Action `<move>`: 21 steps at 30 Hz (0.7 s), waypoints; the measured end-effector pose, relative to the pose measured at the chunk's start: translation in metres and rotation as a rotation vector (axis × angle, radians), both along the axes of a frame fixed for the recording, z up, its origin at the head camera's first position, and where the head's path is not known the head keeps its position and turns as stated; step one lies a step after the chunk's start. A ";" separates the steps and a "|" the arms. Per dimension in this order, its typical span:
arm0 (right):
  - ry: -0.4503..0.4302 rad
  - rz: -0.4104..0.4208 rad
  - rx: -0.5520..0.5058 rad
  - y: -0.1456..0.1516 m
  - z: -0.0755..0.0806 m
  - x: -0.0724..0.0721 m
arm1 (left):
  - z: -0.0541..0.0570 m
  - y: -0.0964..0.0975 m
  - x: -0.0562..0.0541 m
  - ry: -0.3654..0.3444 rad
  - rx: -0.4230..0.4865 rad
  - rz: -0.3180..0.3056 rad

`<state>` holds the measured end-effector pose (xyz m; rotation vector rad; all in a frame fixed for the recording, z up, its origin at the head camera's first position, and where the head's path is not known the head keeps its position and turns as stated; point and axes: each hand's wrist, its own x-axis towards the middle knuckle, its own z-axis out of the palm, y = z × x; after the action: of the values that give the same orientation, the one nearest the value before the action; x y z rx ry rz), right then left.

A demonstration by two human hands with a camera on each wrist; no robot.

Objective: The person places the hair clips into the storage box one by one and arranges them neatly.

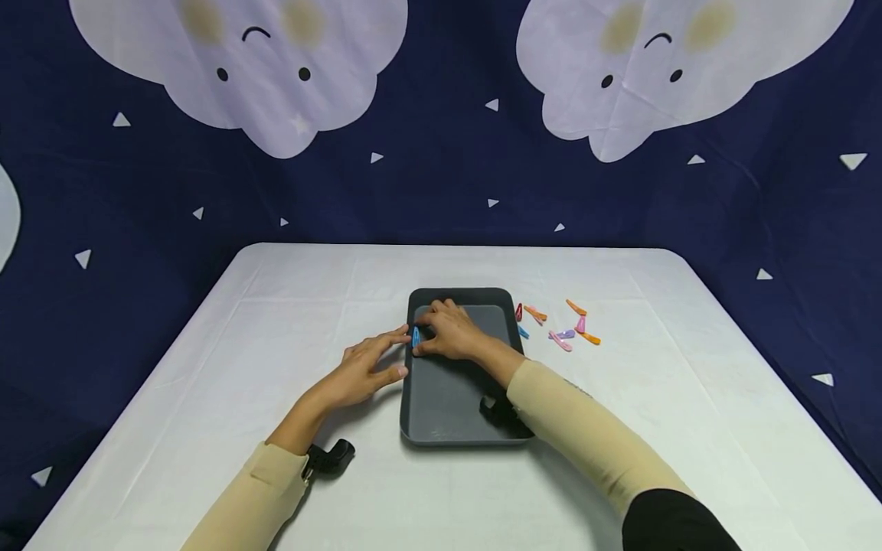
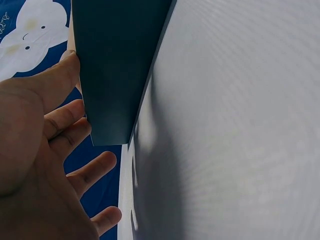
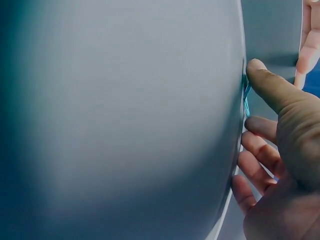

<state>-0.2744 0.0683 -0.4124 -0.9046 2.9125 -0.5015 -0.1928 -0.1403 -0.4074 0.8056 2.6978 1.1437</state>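
Note:
A dark grey rectangular tray (image 1: 462,405) lies on the white table. Inside it, along the left wall, is a blue hair clip (image 1: 416,337), seen in the right wrist view as a thin blue edge (image 3: 247,102) between thumb and forefinger. My right hand (image 1: 451,333) reaches across the tray and pinches this clip by its ends. Outside the left wall is my left hand (image 1: 361,371), fingers extended, fingertips at the rim. In the left wrist view its thumb and fingers (image 2: 72,135) are spread beside the tray's outer wall (image 2: 115,75).
Right of the tray lie several loose hair clips: orange (image 1: 576,307), pink (image 1: 560,341), purple (image 1: 566,334), red (image 1: 519,312) and blue (image 1: 524,332). A dark blue cloth with clouds (image 1: 441,191) hangs behind the table (image 1: 310,291). Black wrist cameras (image 1: 331,459) sit on the forearms.

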 end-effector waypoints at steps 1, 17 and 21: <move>-0.003 0.002 -0.002 0.000 0.000 0.000 | 0.000 0.000 0.000 0.000 -0.001 -0.001; -0.036 0.010 -0.060 0.006 0.014 0.004 | 0.002 -0.001 -0.001 -0.028 0.010 -0.006; -0.045 0.017 -0.063 0.009 0.016 0.007 | 0.002 -0.001 0.000 -0.029 0.008 -0.008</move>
<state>-0.2675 0.0772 -0.3960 -0.9124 2.8616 -0.6076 -0.1932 -0.1414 -0.4056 0.7934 2.6663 1.1561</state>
